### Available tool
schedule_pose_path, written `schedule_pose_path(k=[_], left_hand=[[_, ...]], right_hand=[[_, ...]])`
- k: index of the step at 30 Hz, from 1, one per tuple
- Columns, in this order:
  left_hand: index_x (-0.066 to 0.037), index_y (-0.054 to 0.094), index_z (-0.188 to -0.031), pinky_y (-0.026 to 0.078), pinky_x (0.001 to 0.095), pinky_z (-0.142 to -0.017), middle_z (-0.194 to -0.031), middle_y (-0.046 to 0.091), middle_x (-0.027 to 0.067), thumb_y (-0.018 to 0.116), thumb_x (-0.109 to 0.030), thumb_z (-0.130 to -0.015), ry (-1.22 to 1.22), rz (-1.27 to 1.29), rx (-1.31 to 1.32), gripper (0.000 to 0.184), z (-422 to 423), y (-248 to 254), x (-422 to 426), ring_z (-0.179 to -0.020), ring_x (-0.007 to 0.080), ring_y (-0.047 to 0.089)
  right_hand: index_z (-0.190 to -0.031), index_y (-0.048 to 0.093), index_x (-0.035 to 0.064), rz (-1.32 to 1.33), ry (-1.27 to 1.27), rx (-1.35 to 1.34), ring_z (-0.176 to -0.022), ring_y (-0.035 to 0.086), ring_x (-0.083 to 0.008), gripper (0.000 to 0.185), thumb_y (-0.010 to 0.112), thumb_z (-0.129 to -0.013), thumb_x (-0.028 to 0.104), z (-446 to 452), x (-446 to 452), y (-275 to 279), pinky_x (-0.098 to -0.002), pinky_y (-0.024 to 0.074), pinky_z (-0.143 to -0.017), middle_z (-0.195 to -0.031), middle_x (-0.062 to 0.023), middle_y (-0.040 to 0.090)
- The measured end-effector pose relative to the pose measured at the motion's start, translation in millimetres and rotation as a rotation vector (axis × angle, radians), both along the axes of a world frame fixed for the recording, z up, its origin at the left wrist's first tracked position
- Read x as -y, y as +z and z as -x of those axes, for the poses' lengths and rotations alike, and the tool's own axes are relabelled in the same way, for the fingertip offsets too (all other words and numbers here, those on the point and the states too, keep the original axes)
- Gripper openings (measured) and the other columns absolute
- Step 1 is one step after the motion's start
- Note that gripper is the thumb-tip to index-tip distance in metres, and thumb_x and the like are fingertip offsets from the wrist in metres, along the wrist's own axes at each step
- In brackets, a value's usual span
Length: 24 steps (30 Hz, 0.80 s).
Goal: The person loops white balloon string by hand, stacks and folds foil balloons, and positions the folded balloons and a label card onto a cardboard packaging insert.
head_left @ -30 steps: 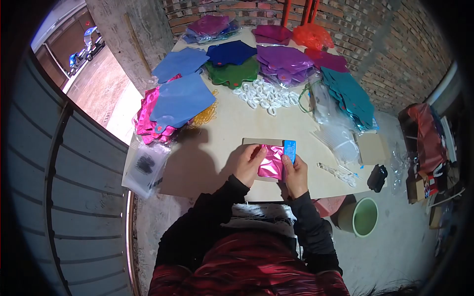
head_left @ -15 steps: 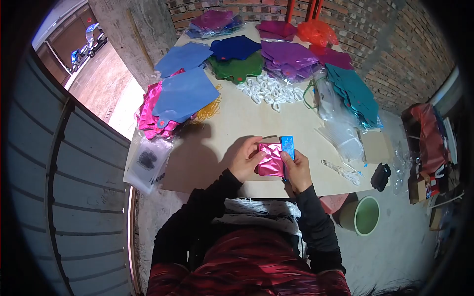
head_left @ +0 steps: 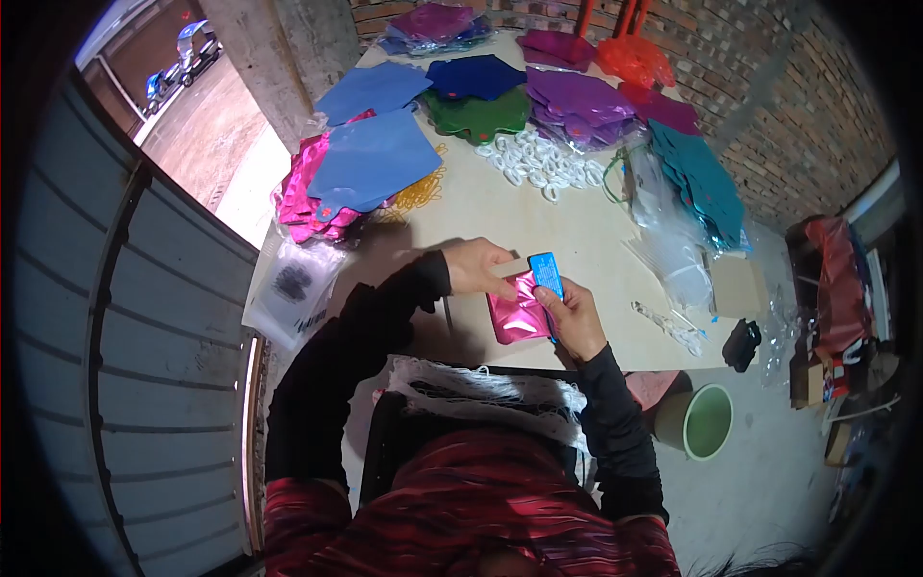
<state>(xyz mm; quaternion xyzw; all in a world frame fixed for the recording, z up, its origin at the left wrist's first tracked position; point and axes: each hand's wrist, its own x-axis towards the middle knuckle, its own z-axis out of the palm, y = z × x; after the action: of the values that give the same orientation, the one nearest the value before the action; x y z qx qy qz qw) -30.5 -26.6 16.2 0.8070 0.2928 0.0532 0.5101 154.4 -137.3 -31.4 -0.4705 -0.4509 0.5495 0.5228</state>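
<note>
A shiny pink packet [head_left: 519, 317] lies between my hands above the front of the table, with a blue printed card [head_left: 545, 272] along its right side. My right hand [head_left: 577, 320] is closed on the packet and card, thumb on top. My left hand [head_left: 478, 268] reaches over the packet's upper left, its fingers pressed on the top edge. A piece of tan cardboard [head_left: 510, 269] shows by the left fingertips, partly hidden by them.
On the table [head_left: 577, 226] are white loops [head_left: 540, 163], yellow loops [head_left: 423, 190], blue sheets [head_left: 375, 159], green sheets [head_left: 476, 117], purple sheets [head_left: 582, 104] and teal sheets [head_left: 697, 183]. A green bucket [head_left: 708, 423] stands on the floor at right.
My left hand has moved up from the packet's left side to its top edge, and the left forearm has swung outward. The packet is now tilted, still in my right hand.
</note>
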Motion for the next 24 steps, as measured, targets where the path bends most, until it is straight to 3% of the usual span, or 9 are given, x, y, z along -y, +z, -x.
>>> schedule_pose_path(k=[2,5,8,11,13,15,20,24], left_hand=[[-0.005,0.064,-0.096,0.044,0.0289,-0.07,-0.074,0.063,0.0068,0.07,-0.029,-0.076,0.052,-0.168,-0.201,0.031,-1,21,11,-0.07,0.0105,0.055],[-0.004,0.063,-0.093,0.044,0.0298,-0.067,-0.071,0.06,0.0087,0.069,-0.03,-0.077,0.108,-0.125,0.031,0.031,2,7,13,-0.069,0.0106,0.053],[-0.004,0.062,-0.091,0.045,0.031,-0.066,-0.071,0.059,0.0123,0.068,-0.03,-0.077,0.196,0.035,0.197,0.031,-7,5,12,-0.067,0.0159,0.055],[-0.003,0.061,-0.087,0.045,0.0331,-0.065,-0.073,0.059,0.0147,0.065,-0.029,-0.078,0.152,-0.278,0.155,0.028,-10,12,11,-0.067,0.0235,0.057],[-0.003,0.059,-0.084,0.044,0.0358,-0.063,-0.074,0.059,0.0159,0.063,-0.026,-0.079,0.122,-0.344,0.265,0.025,-10,4,14,-0.068,0.0289,0.058],[-0.002,0.057,-0.08,0.044,0.0374,-0.061,-0.072,0.058,0.0169,0.062,-0.025,-0.08,0.115,-0.365,0.284,0.024,-8,3,18,-0.066,0.0289,0.058],[-0.003,0.056,-0.089,0.045,0.0383,-0.065,-0.076,0.061,0.0151,0.069,-0.032,-0.072,0.158,-0.237,0.336,0.036,2,3,16,-0.071,0.0319,0.059],[-0.004,0.052,-0.101,0.045,0.0426,-0.072,-0.086,0.061,0.0179,0.071,-0.034,-0.07,0.025,-0.378,0.074,0.047,27,-10,10,-0.083,0.037,0.059]], right_hand=[[-0.099,0.06,-0.0025,-0.005,0.02,0.017,-0.07,0.053,-0.0051,0.018,0.056,-0.091,0.013,1,-3,-2,-0.0222,0.0446,-0.064,-0.081,-0.0016,0.063],[-0.099,0.06,-0.0025,-0.015,0.05,0.037,-0.071,0.053,-0.005,0.018,0.056,-0.09,0.013,-1,-5,-9,-0.0221,0.0446,-0.065,-0.081,-0.0009,0.063],[-0.099,0.06,-0.0022,-0.048,0.083,0.108,-0.073,0.053,-0.0048,0.017,0.055,-0.091,0.012,4,-9,-10,-0.022,0.0445,-0.067,-0.081,-0.0002,0.062],[-0.101,0.06,-0.0016,-0.037,0.113,0.113,-0.075,0.053,-0.0046,0.017,0.056,-0.09,0.011,16,-5,2,-0.0221,0.0443,-0.069,-0.084,0.0001,0.062],[-0.103,0.059,-0.001,-0.005,0.159,-0.022,-0.077,0.054,-0.0048,0.018,0.058,-0.088,0.01,13,-5,3,-0.0224,0.0443,-0.071,-0.087,-0.0001,0.062],[-0.106,0.058,-0.0003,0.036,0.296,-0.084,-0.08,0.055,-0.0054,0.022,0.06,-0.086,0.007,12,1,16,-0.0226,0.0445,-0.073,-0.091,-0.0003,0.063],[-0.1,0.063,-0.0005,0.032,0.151,-0.019,-0.076,0.056,-0.0064,0.017,0.062,-0.083,0.0,17,-3,11,-0.024,0.0466,-0.07,-0.086,-0.001,0.064],[-0.098,0.063,-0.0004,-0.053,0.138,0.207,-0.072,0.056,-0.0071,0.014,0.06,-0.084,-0.001,16,-12,17,-0.0238,0.0468,-0.065,-0.083,-0.0015,0.065]])
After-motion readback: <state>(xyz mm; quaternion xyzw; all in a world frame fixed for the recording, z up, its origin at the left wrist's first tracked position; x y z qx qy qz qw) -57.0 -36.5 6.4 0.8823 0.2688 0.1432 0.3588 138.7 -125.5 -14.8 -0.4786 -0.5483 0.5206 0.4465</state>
